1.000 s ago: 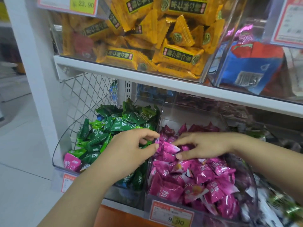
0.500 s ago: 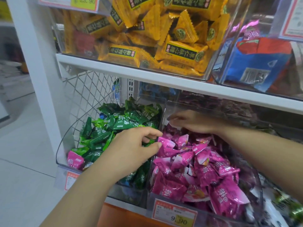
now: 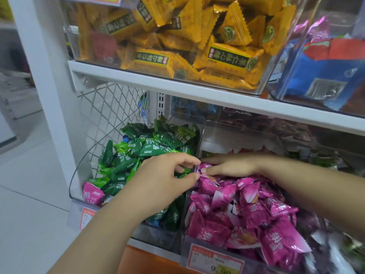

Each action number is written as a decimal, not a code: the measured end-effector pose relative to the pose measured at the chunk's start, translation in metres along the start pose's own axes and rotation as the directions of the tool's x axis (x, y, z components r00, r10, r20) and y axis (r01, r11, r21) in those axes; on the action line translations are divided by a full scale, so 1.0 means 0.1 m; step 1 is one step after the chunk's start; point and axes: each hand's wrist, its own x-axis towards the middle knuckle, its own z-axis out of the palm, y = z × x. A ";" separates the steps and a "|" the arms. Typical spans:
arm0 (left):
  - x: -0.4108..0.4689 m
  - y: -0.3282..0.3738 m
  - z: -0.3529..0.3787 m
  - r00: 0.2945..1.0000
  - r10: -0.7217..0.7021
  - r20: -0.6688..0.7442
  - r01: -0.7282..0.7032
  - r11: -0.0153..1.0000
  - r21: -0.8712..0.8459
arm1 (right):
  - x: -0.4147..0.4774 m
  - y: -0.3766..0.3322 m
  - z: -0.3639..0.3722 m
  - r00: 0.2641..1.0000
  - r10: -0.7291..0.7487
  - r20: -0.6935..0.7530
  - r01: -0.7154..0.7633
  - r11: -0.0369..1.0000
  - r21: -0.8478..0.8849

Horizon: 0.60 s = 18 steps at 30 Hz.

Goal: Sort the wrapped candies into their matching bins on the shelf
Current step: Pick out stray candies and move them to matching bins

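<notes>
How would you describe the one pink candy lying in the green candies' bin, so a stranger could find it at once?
Start at the white shelf board under the yellow candies and look below it to the leftmost clear bin, heaped with green candies. In its front left corner, above the price tag, lies the pink candy. It is the only pink wrapper among green ones.

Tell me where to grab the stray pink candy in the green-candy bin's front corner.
Pinch the stray pink candy by its upper edge, coming straight down from above. It lies against the clear front wall of the green-candy bin, which blocks the front and left, and green candies crowd its right.
</notes>
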 end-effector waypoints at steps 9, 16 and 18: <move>-0.02 0.02 0.01 1.000 -0.015 -0.012 0.015 1.000 -0.009 | -0.36 -0.05 0.07 0.993 0.038 0.109 -0.021 0.987 -0.157; -0.01 0.00 0.00 1.000 -0.009 -0.004 0.009 1.000 -0.016 | -0.32 -0.07 -0.19 0.993 0.076 -0.091 -0.058 0.981 0.187; 0.00 -0.01 0.00 1.000 -0.012 0.004 0.012 1.000 -0.021 | -0.18 -0.03 -0.25 0.961 0.133 -0.242 -0.063 0.958 0.279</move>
